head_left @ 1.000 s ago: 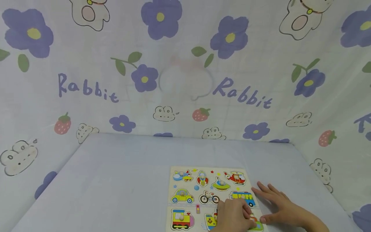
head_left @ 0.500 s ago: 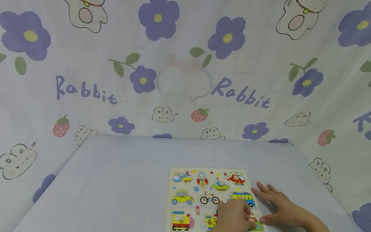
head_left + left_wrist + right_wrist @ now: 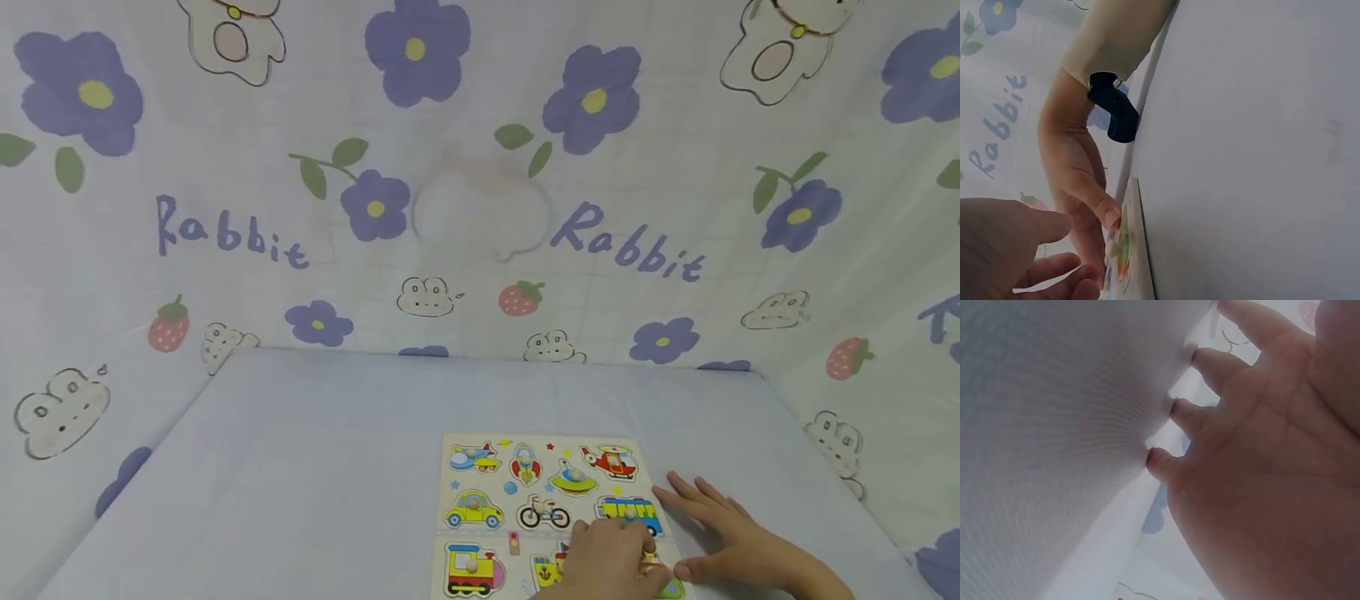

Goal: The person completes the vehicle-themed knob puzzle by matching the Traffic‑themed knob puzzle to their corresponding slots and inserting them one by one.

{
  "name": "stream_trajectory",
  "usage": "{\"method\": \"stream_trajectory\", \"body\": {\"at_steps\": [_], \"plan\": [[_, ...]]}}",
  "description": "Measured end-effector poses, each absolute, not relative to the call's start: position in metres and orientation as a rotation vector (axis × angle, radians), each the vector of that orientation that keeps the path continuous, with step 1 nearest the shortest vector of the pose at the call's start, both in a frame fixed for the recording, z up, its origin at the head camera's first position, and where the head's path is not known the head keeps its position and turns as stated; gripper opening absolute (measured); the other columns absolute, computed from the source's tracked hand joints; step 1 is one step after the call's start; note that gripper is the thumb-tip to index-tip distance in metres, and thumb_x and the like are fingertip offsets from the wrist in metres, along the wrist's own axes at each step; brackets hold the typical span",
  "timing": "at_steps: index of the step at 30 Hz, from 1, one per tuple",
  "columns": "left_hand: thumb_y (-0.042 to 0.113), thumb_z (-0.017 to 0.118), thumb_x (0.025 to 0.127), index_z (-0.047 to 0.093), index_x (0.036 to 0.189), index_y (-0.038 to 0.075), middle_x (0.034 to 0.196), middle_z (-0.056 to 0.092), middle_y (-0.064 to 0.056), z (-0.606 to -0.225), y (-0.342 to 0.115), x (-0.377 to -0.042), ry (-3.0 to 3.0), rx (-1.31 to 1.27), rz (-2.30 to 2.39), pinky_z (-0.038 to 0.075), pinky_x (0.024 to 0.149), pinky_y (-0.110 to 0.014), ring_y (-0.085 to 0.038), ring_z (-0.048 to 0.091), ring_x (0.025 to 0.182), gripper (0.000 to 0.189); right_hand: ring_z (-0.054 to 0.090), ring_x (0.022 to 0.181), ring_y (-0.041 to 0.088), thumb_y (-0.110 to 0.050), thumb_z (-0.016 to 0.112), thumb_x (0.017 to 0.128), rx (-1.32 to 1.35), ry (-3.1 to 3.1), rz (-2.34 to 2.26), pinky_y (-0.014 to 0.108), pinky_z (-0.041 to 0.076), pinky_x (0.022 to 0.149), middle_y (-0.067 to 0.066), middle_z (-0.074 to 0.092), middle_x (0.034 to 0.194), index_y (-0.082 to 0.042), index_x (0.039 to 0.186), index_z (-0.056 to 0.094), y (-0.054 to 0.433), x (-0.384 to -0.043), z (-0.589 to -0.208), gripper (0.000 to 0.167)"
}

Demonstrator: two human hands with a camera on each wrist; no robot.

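A wooden knob puzzle board (image 3: pixel 487 483) lies on the table, with vehicle pieces in its cutouts. My left hand (image 3: pixel 609 557) is over its lower right part, fingers loosely bent, partly hiding a boat piece (image 3: pixel 546 572) and a green-bottomed vehicle piece (image 3: pixel 672 590). In the left wrist view, my left hand (image 3: pixel 1007 247) has thumb and fingers apart, and a round knob (image 3: pixel 1112 248) shows beyond them. My right hand (image 3: pixel 731 537) is spread at the board's right edge, its thumb by the lower right corner. Its fingertips press the cloth in the right wrist view.
A train piece (image 3: pixel 472 571), a yellow car (image 3: pixel 473 510), a bicycle (image 3: pixel 544 513) and a bus (image 3: pixel 630 515) are among the other pieces. Pale cloth covers the table (image 3: pixel 300 467). A printed flower-and-rabbit curtain (image 3: pixel 480 108) hangs behind and at the sides.
My left hand has shifted slightly right, and its thumb and fingers have lifted off the green-bottomed piece. The right hand stays in place at the board's edge.
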State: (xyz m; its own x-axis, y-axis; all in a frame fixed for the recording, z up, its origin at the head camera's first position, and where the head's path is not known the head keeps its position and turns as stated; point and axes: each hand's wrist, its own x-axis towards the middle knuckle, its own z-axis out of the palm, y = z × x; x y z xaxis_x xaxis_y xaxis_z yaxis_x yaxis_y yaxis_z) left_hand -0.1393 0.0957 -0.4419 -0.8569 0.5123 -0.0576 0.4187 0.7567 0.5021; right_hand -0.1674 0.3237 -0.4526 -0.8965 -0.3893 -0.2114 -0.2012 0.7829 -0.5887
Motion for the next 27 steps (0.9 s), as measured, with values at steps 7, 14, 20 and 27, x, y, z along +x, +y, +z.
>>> {"method": "stream_trajectory", "body": {"at_steps": [7,14,20,27], "plan": [[0.043,0.065,0.094,0.07,0.099,0.029,0.097,0.058,0.018,-0.427,0.057,-0.131,2.857,0.947,0.773,0.044,0.087,-0.039,-0.003,0.055,0.096,0.015,0.003,0.139,0.056,-0.048,0.083,0.07,-0.445,2.685,-0.748,0.077,0.004,0.098,0.019,0.023,0.158,-0.02,0.147,0.047,0.322,-0.166,-0.447,0.09],[0.033,0.067,0.095,0.07,0.095,0.023,0.097,0.06,0.013,-0.417,0.007,-0.127,3.013,1.101,0.795,0.043,0.089,-0.038,-0.008,0.056,0.098,0.01,0.005,0.139,0.056,-0.047,0.082,0.074,-0.379,2.634,-0.762,0.076,0.012,0.098,0.022,0.025,0.156,-0.012,0.145,0.05,0.319,-0.166,-0.438,0.084],[0.028,0.069,0.092,0.067,0.098,0.017,0.103,0.059,0.005,-0.425,-0.052,-0.132,3.222,1.151,0.656,0.041,0.087,-0.038,-0.016,0.055,0.1,0.012,0.007,0.138,0.057,-0.048,0.081,0.075,-0.291,2.64,-0.759,0.074,0.013,0.1,0.025,0.026,0.155,-0.006,0.142,0.052,0.308,-0.166,-0.437,0.084],[0.034,0.066,0.093,0.068,0.112,0.013,0.129,0.054,-0.007,-0.427,-0.112,-0.138,3.253,0.934,0.429,0.034,0.101,-0.049,-0.027,0.048,0.117,0.027,0.014,0.139,0.054,-0.054,0.079,0.074,-0.223,2.682,-0.677,0.072,0.019,0.101,0.026,0.026,0.155,-0.005,0.141,0.052,0.302,-0.161,-0.44,0.087]]}}
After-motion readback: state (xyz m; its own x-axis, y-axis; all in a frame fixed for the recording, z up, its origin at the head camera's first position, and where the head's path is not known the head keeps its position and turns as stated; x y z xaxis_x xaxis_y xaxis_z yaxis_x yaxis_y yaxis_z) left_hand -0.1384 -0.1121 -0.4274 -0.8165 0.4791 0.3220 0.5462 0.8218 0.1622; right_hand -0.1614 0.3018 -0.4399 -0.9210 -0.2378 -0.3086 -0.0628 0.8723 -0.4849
